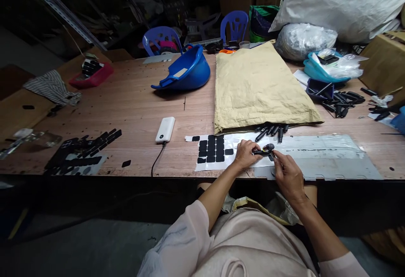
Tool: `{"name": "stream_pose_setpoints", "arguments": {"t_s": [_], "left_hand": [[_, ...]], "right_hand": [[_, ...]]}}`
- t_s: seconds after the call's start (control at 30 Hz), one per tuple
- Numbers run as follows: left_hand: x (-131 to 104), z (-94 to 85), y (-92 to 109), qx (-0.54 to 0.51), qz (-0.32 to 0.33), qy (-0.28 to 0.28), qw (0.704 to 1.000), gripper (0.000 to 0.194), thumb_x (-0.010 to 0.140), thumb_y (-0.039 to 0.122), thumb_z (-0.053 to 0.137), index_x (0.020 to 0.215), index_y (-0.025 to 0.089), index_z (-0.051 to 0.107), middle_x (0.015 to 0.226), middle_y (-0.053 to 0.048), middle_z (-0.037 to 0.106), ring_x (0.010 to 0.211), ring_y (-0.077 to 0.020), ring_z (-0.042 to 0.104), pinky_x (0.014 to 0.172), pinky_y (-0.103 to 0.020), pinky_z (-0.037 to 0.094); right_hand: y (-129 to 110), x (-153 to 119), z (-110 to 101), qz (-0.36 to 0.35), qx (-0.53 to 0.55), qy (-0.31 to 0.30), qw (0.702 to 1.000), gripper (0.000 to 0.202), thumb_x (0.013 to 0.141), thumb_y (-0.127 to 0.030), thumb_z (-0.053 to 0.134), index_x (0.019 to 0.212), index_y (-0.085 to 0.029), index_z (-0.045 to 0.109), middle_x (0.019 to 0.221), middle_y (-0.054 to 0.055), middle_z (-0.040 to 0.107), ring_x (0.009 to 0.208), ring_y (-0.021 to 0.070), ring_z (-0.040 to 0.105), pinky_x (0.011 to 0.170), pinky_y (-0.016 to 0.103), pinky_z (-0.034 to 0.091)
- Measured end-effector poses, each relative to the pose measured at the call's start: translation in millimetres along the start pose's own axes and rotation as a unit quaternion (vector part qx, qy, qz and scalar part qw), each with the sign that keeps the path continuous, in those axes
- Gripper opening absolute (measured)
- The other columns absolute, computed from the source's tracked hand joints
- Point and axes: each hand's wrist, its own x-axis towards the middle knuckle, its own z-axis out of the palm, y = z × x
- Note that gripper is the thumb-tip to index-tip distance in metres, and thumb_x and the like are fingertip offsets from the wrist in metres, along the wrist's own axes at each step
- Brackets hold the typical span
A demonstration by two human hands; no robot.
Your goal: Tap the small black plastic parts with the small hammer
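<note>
My left hand (pixel 246 155) pinches a small black tube-like piece (pixel 259 152) with a touch of yellow-green at its end. Close by on the right, my right hand (pixel 287 175) has its thumb and fingers pressed together at a thin, light-coloured item too small to name. A dark rounded end (pixel 268 146) shows between the two hands; which piece it belongs to I cannot tell. Under my left hand lies a white backing sheet (pixel 239 141) carrying rows of black rounded stickers (pixel 211 150). Several black tube-like pieces (pixel 271 131) lie just beyond my hands.
A tan sack (pixel 256 87) lies flat ahead. Left of it are a blue plastic scoop-shaped basin (pixel 190 72) and a white power bank (pixel 165 129) with a cable. More black pieces (pixel 343 99) and a teal basin (pixel 325 72) are at right. A grey translucent sheet (pixel 329 154) covers the front edge.
</note>
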Motion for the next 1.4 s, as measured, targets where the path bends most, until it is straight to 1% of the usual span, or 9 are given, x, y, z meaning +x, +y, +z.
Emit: {"name": "stream_pose_setpoints", "arguments": {"t_s": [0.27, 0.43, 0.57, 0.7, 0.77, 0.97, 1.13, 1.3, 1.4], "left_hand": [[-0.6, 1.8, -3.9, -0.009, 0.028, 0.010, 1.000, 0.020, 0.077, 0.032, 0.092, 0.090, 0.024, 0.080, 0.086, -0.003, 0.072, 0.099, -0.0257, 0.062, 0.096, -0.041, 0.048], [-0.6, 1.8, -3.3, -0.014, 0.015, 0.009, 1.000, 0.018, 0.076, 0.028, 0.093, 0.090, 0.024, 0.081, 0.088, -0.003, 0.074, 0.102, -0.0256, 0.060, 0.098, -0.041, 0.047], [-0.4, 2.1, -3.1, -0.020, 0.010, 0.007, 1.000, 0.017, 0.076, 0.026, 0.093, 0.088, 0.025, 0.081, 0.090, -0.003, 0.075, 0.103, -0.0264, 0.060, 0.097, -0.042, 0.048], [0.2, 2.9, -2.1, -0.022, 0.001, 0.011, 1.000, 0.016, 0.075, 0.026, 0.093, 0.087, 0.025, 0.081, 0.086, -0.003, 0.073, 0.101, -0.0263, 0.060, 0.096, -0.043, 0.047], [0.4, 3.0, -1.5, -0.021, 0.001, 0.013, 1.000, 0.015, 0.075, 0.026, 0.093, 0.085, 0.025, 0.081, 0.085, -0.003, 0.073, 0.100, -0.0260, 0.059, 0.096, -0.043, 0.047], [0.5, 2.9, -1.2, -0.025, 0.009, 0.015, 1.000, 0.015, 0.075, 0.025, 0.093, 0.084, 0.025, 0.081, 0.083, -0.003, 0.072, 0.101, -0.0263, 0.059, 0.097, -0.043, 0.048], [0.1, 4.6, -1.6, -0.015, 0.001, 0.021, 1.000, 0.015, 0.074, 0.025, 0.093, 0.085, 0.024, 0.082, 0.084, -0.004, 0.073, 0.102, -0.0262, 0.059, 0.097, -0.042, 0.048], [-1.7, 3.7, -1.7, -0.020, 0.014, 0.022, 0.999, 0.015, 0.074, 0.022, 0.090, 0.087, 0.023, 0.081, 0.086, -0.003, 0.074, 0.103, -0.0267, 0.059, 0.099, -0.044, 0.048], [-3.0, 2.6, -1.2, -0.017, 0.018, 0.022, 0.999, 0.018, 0.073, 0.018, 0.087, 0.090, 0.021, 0.081, 0.089, -0.004, 0.075, 0.104, -0.0272, 0.060, 0.099, -0.043, 0.049]], "right_hand": [[3.5, -6.5, 2.3, 0.013, -0.026, -0.013, 0.999, 0.037, 0.106, -0.036, 0.046, 0.129, -0.027, 0.074, 0.101, 0.007, 0.073, 0.087, 0.0211, 0.066, 0.073, 0.032, 0.047], [-8.4, 1.9, -3.6, -0.012, -0.022, 0.005, 1.000, 0.038, 0.106, -0.036, 0.048, 0.133, -0.028, 0.073, 0.098, 0.006, 0.072, 0.087, 0.0203, 0.067, 0.074, 0.031, 0.049], [-18.3, 0.9, -5.6, -0.042, -0.031, 0.023, 0.998, 0.039, 0.107, -0.033, 0.047, 0.136, -0.028, 0.072, 0.097, 0.006, 0.072, 0.086, 0.0187, 0.067, 0.072, 0.029, 0.048], [-16.4, -4.9, -3.7, -0.059, -0.075, -0.021, 0.995, 0.042, 0.105, -0.030, 0.046, 0.136, -0.031, 0.074, 0.093, 0.005, 0.070, 0.075, 0.0165, 0.064, 0.060, 0.028, 0.041], [-13.8, -4.9, -4.4, -0.056, -0.086, -0.034, 0.994, 0.042, 0.104, -0.030, 0.046, 0.136, -0.032, 0.074, 0.091, 0.004, 0.070, 0.073, 0.0165, 0.063, 0.058, 0.028, 0.039], [-9.5, -1.4, -10.4, -0.027, -0.065, 0.024, 0.997, 0.041, 0.107, -0.034, 0.046, 0.136, -0.028, 0.074, 0.095, 0.006, 0.071, 0.081, 0.0170, 0.065, 0.065, 0.028, 0.043], [-3.6, -4.3, -9.2, -0.021, -0.082, -0.010, 0.996, 0.040, 0.106, -0.034, 0.047, 0.133, -0.031, 0.076, 0.092, 0.004, 0.070, 0.077, 0.0166, 0.063, 0.062, 0.028, 0.039], [7.2, 7.7, -17.5, 0.014, -0.018, 0.041, 0.999, 0.039, 0.105, -0.037, 0.051, 0.131, -0.025, 0.076, 0.096, 0.007, 0.073, 0.086, 0.0201, 0.067, 0.077, 0.031, 0.050], [16.0, 11.6, -24.7, 0.044, 0.022, 0.043, 0.998, 0.038, 0.103, -0.038, 0.053, 0.129, -0.023, 0.076, 0.102, 0.009, 0.076, 0.089, 0.0214, 0.068, 0.081, 0.034, 0.052]]}}
